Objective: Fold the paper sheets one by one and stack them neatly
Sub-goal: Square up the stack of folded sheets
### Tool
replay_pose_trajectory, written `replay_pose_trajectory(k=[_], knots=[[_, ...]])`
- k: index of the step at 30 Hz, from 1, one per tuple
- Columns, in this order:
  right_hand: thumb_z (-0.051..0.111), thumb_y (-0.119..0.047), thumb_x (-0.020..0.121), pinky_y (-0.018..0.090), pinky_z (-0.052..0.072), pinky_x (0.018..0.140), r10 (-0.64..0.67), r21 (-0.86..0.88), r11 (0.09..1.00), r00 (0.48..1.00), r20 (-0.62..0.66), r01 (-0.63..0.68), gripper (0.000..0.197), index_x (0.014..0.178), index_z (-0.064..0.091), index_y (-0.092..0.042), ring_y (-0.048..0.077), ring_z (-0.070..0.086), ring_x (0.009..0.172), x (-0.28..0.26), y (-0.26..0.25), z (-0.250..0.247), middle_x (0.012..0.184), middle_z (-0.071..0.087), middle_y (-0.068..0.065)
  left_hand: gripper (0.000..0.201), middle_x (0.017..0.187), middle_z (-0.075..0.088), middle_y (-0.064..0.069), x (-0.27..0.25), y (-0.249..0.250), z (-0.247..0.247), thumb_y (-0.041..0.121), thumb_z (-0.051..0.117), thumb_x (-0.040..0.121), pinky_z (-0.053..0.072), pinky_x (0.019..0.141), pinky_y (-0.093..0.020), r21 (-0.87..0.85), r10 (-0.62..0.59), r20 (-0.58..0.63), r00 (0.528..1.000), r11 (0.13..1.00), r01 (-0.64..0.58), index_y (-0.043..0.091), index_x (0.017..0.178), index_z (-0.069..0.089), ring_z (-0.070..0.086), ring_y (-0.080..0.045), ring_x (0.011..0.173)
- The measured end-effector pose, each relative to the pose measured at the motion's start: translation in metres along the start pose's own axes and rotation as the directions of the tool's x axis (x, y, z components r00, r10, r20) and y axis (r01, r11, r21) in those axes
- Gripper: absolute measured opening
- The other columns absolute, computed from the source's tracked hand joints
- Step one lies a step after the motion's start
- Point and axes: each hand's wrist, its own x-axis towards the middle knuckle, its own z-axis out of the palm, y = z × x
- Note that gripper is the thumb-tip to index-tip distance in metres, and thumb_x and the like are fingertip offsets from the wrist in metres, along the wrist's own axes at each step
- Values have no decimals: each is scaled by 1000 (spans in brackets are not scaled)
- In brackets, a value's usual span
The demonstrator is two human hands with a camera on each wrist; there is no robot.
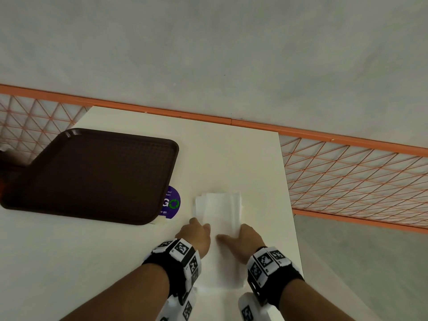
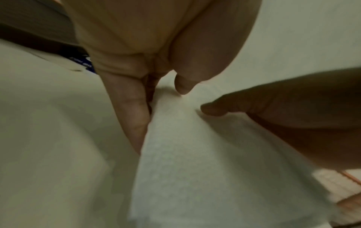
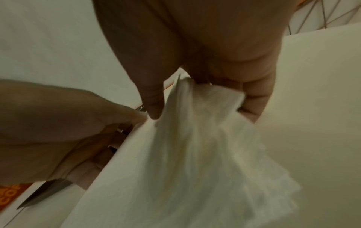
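Note:
In the head view a white paper sheet (image 1: 220, 267) lies on the white table (image 1: 231, 158) and runs toward me between both hands. My left hand (image 1: 196, 232) pinches its left edge; the left wrist view has the fingers (image 2: 129, 111) along and under the edge and the thumb (image 2: 183, 86) on top. My right hand (image 1: 245, 237) grips the right side; in the right wrist view the paper (image 3: 195, 154) bunches between the thumb (image 3: 154, 111) and fingers (image 3: 254, 104). Just beyond the hands sits a loose pile of white sheets (image 1: 217, 205), its edges uneven.
A dark brown tray (image 1: 92, 172) lies at the table's left, partly over a purple round sticker (image 1: 172, 202). An orange mesh railing (image 1: 347, 172) runs behind and to the right. The table's right edge (image 1: 291, 216) is close to my right hand.

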Motion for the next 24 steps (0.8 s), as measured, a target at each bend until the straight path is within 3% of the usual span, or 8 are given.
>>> replay_pose_trajectory(k=[4,8,11,14,16,20,22,24], knots=[[77,-39,70,31,50,80,-79,137,987,997,-5,79,55,114,50,-20,21,61,97,-10,1,2,108,63,0,38,127,57,-15,3,-7,-5,29,27,103,40,93,-32,-64,40,19,999,997,-39,5,123,48,53,-32,117],[83,-33,64,35,55,79,11,278,960,997,72,-31,62,113,49,-14,23,63,95,-10,5,6,107,63,3,40,126,58,-15,6,-15,-3,32,27,102,39,96,-32,-158,47,58,997,987,-38,7,120,52,52,-33,117],[86,-40,49,39,58,82,-47,359,933,992,120,1,76,114,58,-15,21,69,92,-9,10,1,104,70,1,57,116,63,-13,9,-22,-5,55,30,94,46,98,-39,-326,47,146,988,946,3,9,116,56,58,-32,109],[89,-28,60,47,56,87,-215,523,845,965,151,106,64,117,61,-20,23,71,96,-14,14,-8,105,74,1,94,99,72,-7,17,-28,-13,91,35,55,55,87,-44,-509,22,226,974,855,99,17,105,64,69,-29,92],[87,-20,66,52,53,91,-312,619,772,934,174,143,61,121,60,-20,27,69,103,-20,14,-15,112,72,5,102,96,74,-5,24,-30,-17,99,47,40,55,84,-43,-644,62,279,958,753,139,22,104,67,71,-28,90],[80,-11,72,55,51,95,-390,757,648,889,240,80,60,127,56,-14,32,66,109,-29,15,-13,119,69,12,94,106,73,-10,16,-23,-29,70,84,43,53,92,-50,-850,184,315,931,492,190,15,117,63,71,-31,97],[78,-14,77,52,50,96,-381,733,677,883,274,64,56,128,55,-16,30,66,109,-31,15,-7,119,69,10,84,101,74,-11,14,-21,-29,54,89,43,55,88,-51,-877,165,251,954,456,152,13,112,64,72,-31,93],[74,-25,83,47,53,94,-321,699,713,913,250,60,49,128,54,-19,25,68,106,-29,15,-2,116,71,5,72,99,74,-11,14,-19,-26,42,87,53,55,88,-52,-883,131,157,979,463,79,13,114,63,71,-31,91]])
